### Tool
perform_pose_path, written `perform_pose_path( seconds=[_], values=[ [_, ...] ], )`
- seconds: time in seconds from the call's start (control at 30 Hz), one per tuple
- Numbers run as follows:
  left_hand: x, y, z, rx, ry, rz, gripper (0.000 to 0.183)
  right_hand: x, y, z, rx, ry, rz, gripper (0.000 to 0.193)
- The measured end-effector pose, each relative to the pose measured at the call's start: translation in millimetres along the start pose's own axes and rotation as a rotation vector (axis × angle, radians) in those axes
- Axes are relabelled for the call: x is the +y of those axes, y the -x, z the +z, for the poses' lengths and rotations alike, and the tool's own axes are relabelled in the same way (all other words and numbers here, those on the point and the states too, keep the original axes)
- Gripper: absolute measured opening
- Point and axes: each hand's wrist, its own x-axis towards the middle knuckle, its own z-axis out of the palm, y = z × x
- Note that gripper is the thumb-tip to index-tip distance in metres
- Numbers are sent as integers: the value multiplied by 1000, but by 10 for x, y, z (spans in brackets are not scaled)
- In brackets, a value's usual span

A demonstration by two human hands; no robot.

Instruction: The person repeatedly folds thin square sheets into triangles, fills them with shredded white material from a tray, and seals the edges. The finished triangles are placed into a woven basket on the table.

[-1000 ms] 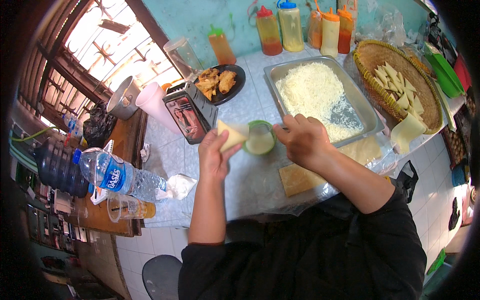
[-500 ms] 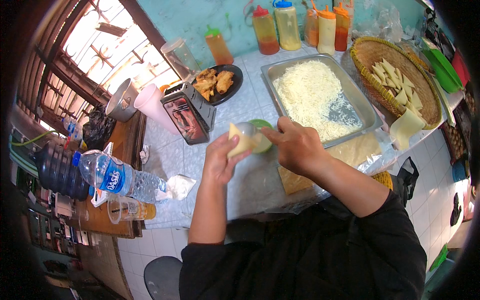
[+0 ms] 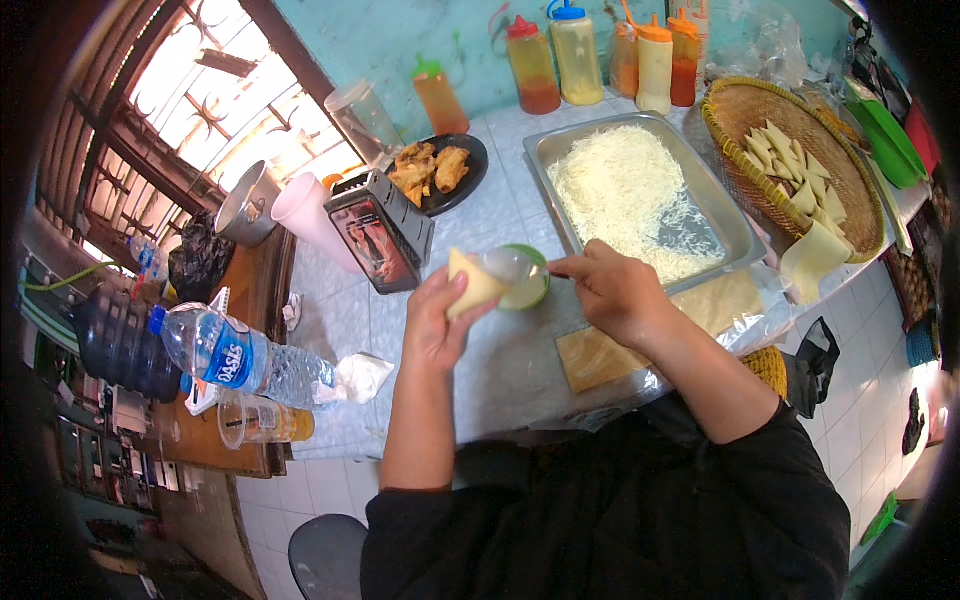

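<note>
My left hand (image 3: 435,312) is closed on a pale dough wrapper (image 3: 476,286) folded into a pointed triangle. My right hand (image 3: 622,292) grips the handle of a metal spoon (image 3: 512,265), whose bowl is close against the wrapper's right side. Below the spoon is a small green bowl (image 3: 541,290) with pale contents, partly covered from view. A metal tray (image 3: 735,210) just beyond my right hand holds a mound of pale shredded filling (image 3: 625,185). Flat wrapper sheets (image 3: 598,358) lie partly under clear plastic near the table's front edge.
A woven basket (image 3: 725,125) at right holds several folded triangles (image 3: 790,165), with a sheet (image 3: 815,262) draped over its rim. Left stand a box grater (image 3: 378,232), a pink cup (image 3: 310,215) and a water bottle (image 3: 250,355). Fried pieces sit on a black plate (image 3: 478,165); sauce bottles (image 3: 580,60) line the wall.
My right hand and the spoon have shifted slightly right, away from the wrapper's tip. My left hand with the folded wrapper has moved a little left.
</note>
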Motion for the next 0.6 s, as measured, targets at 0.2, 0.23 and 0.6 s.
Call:
perform_pose_path(
  seconds=[0.2,0.23,0.6],
  values=[
    [58,10,11,-7,6,27,43,-40,-72,-25,-40,180,-6,26],
    [79,30,26,0,-3,40,44,-80,-104,20,-67,224,-39,24],
    [120,522,717,-325,-54,385,37,111,380,-512,-106,-411,-470,59]
  ],
)
